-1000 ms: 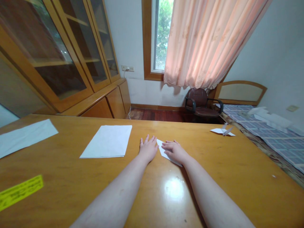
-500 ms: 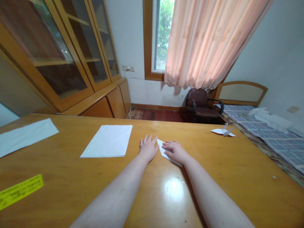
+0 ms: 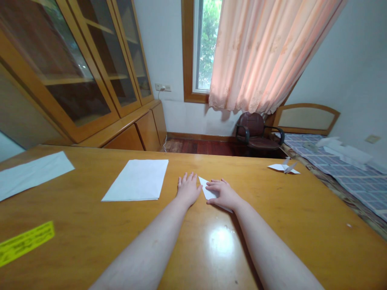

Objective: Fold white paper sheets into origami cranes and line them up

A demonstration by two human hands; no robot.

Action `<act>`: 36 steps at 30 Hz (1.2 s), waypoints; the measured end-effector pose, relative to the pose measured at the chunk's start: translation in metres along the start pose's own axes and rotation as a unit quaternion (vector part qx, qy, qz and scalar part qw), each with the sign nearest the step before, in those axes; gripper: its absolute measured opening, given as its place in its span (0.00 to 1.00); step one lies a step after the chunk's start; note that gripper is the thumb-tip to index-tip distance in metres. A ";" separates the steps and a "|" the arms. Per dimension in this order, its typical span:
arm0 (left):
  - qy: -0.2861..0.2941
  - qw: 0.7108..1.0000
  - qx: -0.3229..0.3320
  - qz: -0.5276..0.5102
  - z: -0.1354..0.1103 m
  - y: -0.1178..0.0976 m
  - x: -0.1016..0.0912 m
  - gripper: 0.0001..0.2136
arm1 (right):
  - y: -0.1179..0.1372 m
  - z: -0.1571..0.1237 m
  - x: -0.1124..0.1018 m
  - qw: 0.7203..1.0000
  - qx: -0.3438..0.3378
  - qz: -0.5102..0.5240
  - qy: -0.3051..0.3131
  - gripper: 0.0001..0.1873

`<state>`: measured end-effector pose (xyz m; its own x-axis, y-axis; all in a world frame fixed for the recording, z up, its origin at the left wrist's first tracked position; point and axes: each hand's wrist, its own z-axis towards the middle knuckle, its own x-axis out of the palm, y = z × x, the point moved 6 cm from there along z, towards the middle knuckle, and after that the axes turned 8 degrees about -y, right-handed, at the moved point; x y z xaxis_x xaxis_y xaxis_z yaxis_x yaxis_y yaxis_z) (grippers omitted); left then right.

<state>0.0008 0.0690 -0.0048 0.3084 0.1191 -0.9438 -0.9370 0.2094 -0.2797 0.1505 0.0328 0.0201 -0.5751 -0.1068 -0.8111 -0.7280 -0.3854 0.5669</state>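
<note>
My left hand (image 3: pixel 189 190) lies flat on the wooden table (image 3: pixel 272 209), palm down with its fingers spread, its fingertips close beside a folded white paper (image 3: pixel 209 191). My right hand (image 3: pixel 221 194) rests palm down on that paper and covers most of it. Only the paper's pointed upper tip and a thin lower edge show. A stack of white paper sheets (image 3: pixel 136 180) lies to the left of my hands, and a white paper crane (image 3: pixel 284 167) sits far right on the table.
A large white sheet (image 3: pixel 30 175) lies at the table's left edge, with a yellow printed strip (image 3: pixel 24 243) near the front. Beyond the table stand a glass-fronted wooden cabinet (image 3: pixel 75 68) and a dark chair (image 3: pixel 254 133). A bed (image 3: pixel 347 177) lies to the right.
My right hand has shifted slightly on the folded paper, its thumb now lying closer to the fingers. More of the paper's upper tip shows between my hands.
</note>
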 end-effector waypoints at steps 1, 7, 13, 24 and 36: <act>0.001 1.000 -0.001 -0.001 0.000 0.000 0.000 0.28 | 0.001 -0.001 -0.001 1.000 -0.005 -0.001 0.000 0.34; 0.001 1.000 -0.007 -0.014 0.001 -0.002 -0.003 0.25 | 0.003 -0.002 -0.001 1.000 -0.002 -0.002 0.006 0.32; -0.031 0.998 -0.012 -0.053 0.003 -0.002 -0.009 0.17 | 0.001 -0.001 0.000 1.000 0.004 -0.008 -0.005 0.26; -0.063 0.985 -0.046 -0.152 0.005 -0.003 -0.023 0.06 | 0.004 -0.001 -0.003 0.999 -0.019 -0.014 -0.035 0.16; -0.091 0.940 -0.073 -0.320 0.008 0.007 -0.021 0.12 | -0.003 0.001 -0.004 0.994 -0.014 0.042 -0.100 0.22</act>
<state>-0.0112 0.0754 0.0144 0.8272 0.1804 -0.5322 -0.5586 0.1605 -0.8138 0.1544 0.0355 0.0218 -0.6986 0.0440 -0.7141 -0.6650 -0.4084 0.6253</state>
